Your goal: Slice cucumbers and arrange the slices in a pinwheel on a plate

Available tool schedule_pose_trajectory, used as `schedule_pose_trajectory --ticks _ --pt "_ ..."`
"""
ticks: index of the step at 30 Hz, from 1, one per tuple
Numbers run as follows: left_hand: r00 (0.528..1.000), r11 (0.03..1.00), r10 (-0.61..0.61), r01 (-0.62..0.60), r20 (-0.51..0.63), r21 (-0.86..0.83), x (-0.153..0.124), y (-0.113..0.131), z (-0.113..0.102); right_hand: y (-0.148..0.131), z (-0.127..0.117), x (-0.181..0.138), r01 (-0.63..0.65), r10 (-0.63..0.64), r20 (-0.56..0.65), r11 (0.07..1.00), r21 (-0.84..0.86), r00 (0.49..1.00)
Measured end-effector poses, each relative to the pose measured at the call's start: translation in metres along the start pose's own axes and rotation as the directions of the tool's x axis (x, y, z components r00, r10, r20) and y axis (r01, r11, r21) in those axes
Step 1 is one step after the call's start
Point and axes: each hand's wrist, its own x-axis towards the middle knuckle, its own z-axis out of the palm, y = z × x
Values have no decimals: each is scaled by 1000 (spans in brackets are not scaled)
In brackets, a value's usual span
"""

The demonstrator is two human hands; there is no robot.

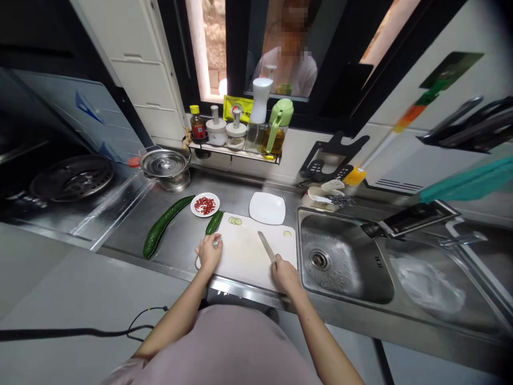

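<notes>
My right hand [286,275] is closed round the handle of a knife [266,246], whose blade points up and left over the white cutting board [244,259]. At the board's left edge rests my left hand [209,252], fingers loosely bent and apart, with nothing seen in it. Just beyond those fingertips a cut piece of cucumber [214,222] lies beside the board. A few cucumber slices [234,221] sit at the board's far left, and one pale end slice [287,234] at its far right. A whole long cucumber [162,227] lies further left on the steel counter.
Behind the board stand a small plate of chopped red pieces [204,205] and a white square plate [267,208]. To the right is a steel sink [340,262] with a tap [412,219]. A lidded pot [166,170] stands back left, below a seasoning rack [236,149].
</notes>
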Motion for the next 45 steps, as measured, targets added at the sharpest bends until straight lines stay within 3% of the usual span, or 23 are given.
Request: schedule_pose_trajectory --ticks 5,13,21,29,37,45 --pt "995 995 92 -91 27 -30 8 27 19 -1 -1 0 -7 7 14 1000 13 1000" --pt "988 989 110 -119 109 83 43 54 39 0 2 2 -19 19 7 999 27 1000" --pt "958 926 202 -254 202 281 72 67 47 1 -1 2 -29 29 22 999 32 999" --pt "929 882 300 -357 217 309 79 71 46 0 -2 1 -19 18 31 999 42 999" --pt "937 897 298 -340 182 282 73 69 41 0 -4 1 -20 18 41 999 49 999" --pt "961 956 182 -223 209 192 65 71 31 0 -5 1 -8 7 46 1000 30 999"
